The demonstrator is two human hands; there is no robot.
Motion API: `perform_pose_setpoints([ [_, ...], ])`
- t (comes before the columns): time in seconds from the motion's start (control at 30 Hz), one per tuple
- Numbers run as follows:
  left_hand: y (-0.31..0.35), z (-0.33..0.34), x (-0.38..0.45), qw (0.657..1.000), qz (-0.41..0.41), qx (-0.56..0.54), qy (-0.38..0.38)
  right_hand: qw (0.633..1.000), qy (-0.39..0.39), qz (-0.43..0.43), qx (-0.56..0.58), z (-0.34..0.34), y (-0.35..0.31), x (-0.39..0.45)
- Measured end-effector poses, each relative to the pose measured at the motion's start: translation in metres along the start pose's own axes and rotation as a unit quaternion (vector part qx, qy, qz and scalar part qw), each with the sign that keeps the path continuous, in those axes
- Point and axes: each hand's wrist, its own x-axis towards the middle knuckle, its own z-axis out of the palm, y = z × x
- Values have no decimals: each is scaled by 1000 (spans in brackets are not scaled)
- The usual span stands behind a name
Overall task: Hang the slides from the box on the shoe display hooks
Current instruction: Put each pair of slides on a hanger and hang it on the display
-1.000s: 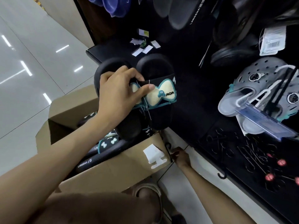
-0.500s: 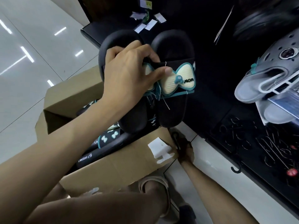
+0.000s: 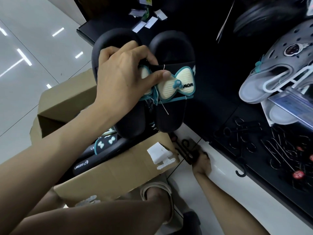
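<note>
My left hand (image 3: 124, 78) pinches the black bow slides (image 3: 171, 85) together by their straps, held over the cardboard box (image 3: 118, 168), while my right hand (image 3: 201, 162) closes on a black hanger hook (image 3: 185, 147) to hang them.

Shoe shop: hung clogs (image 3: 277, 75), stock box (image 3: 118, 168).

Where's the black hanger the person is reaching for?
Low in the head view, the black hanger lies on the white floor by the cardboard box's right corner, gripped by the right hand.
</note>
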Motion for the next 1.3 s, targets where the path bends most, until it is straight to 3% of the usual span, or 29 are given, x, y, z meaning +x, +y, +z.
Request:
perform_pose_setpoints([
  [0.33, 3, 1, -1, 1000, 2, 7, -5, 995, -7, 28, 99, -24, 41, -21],
  [0.57, 2, 1, -5, 1000, 0, 4, 0, 993, -28, 35, 106, -32, 56, -28],
  [1.03, 11, -10, -20, 999, 29, 22, -10, 974, -172, -7, 147, -71, 67, -38],
  [1.3, 19, -26, -41, 998, 45, 42, -17, 969, -128, -35, 209, -106, 50, -48],
])
